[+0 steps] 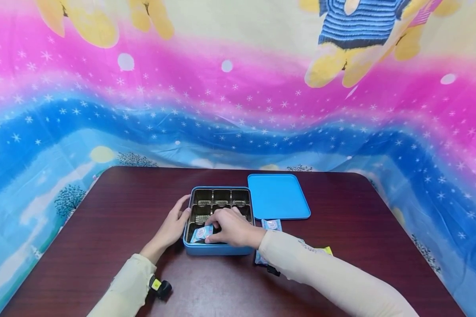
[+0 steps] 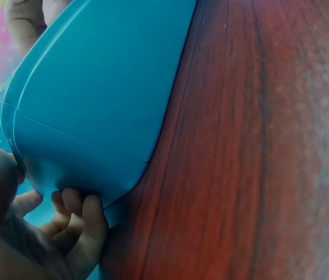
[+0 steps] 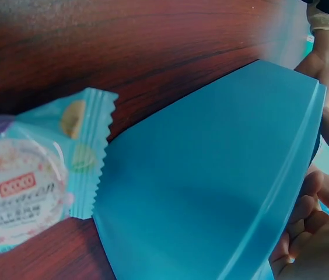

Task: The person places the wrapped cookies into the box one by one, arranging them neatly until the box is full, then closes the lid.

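1. Right of the box (image 1: 220,251), one wrapper (image 3: 21,189) reads "Macaron".
2. Your right hand (image 1: 232,228) pinches the packet (image 1: 200,234) in the near-left compartment.
3. Your left hand (image 1: 173,226) touches the box's left side, fingers loosely bent.

One blue box (image 1: 218,250), one blue lid (image 1: 279,196), one table (image 1: 143,198), at least two blue wrapped packets (image 1: 201,234)

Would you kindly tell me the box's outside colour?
Blue; the compartmented box shows best from the right wrist.
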Demonstrator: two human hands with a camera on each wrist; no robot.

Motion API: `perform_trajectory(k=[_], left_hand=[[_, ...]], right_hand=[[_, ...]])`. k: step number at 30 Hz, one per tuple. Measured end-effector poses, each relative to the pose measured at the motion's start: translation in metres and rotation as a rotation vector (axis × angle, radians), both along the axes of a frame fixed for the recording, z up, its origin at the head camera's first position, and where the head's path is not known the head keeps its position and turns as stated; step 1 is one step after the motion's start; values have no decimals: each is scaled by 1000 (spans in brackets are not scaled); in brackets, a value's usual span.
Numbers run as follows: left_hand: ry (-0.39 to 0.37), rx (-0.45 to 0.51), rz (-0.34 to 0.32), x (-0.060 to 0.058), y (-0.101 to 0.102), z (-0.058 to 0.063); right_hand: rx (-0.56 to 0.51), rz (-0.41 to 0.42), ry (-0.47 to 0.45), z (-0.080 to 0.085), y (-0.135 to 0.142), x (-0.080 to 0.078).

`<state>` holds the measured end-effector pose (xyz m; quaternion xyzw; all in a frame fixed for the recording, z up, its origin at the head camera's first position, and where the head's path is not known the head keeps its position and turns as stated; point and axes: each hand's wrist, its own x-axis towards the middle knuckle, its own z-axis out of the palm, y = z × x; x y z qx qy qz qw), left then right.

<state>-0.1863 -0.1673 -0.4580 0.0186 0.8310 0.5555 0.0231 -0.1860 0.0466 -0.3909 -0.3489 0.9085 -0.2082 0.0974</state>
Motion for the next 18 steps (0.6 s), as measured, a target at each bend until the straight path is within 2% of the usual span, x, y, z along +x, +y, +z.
perform_trajectory(k=[9, 18], left_hand=[[0, -22, 0, 0, -1, 0], [-4, 10, -11, 1, -1, 2]], right_hand=[[42, 10, 4, 1, -6, -1], [59, 37, -36, 0, -10, -2]])
